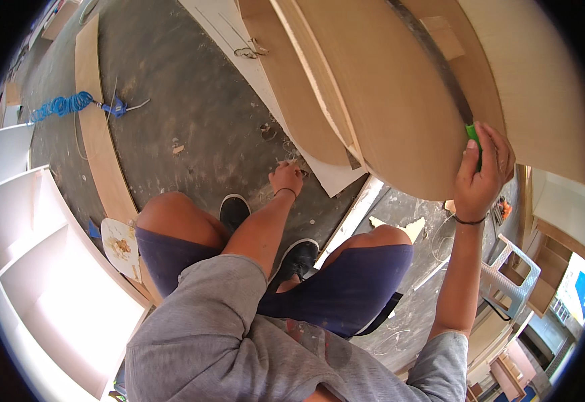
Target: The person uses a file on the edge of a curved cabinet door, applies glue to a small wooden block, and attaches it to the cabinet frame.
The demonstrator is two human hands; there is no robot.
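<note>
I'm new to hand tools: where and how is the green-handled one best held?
Probably by its green handle, coming from the near side, where the right grip is closed around it. The handle forms the short end toward the person, while the long, narrow dark blade points away over the curved wooden panel; its sharpness can't be judged, so best avoid it.
</note>
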